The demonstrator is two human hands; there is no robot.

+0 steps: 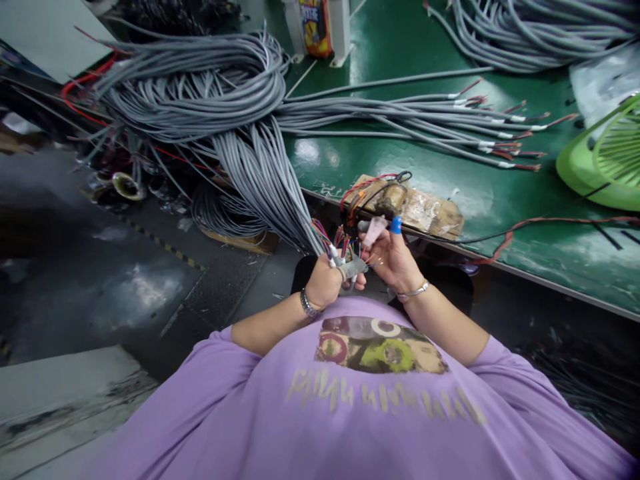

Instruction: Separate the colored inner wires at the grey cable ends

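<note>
My left hand is closed around the ends of a bundle of grey cables that runs down off the table's edge. Past my fist the cables show short white bands and fanned-out thin coloured wires. A grey piece lies across the front of that fist; its kind is unclear. Beside these wire ends is my right hand, palm partly showing, thumb standing apart from the fingers. A blue cover sits on its thumb tip and a pale pink wrap on one finger. Its fingertips are close to the wires; whether they touch cannot be made out.
On the green table lie a large grey cable coil and a row of cables with stripped ends. Near the edge is a taped wooden block with wires. A green fan and another coil stand at right.
</note>
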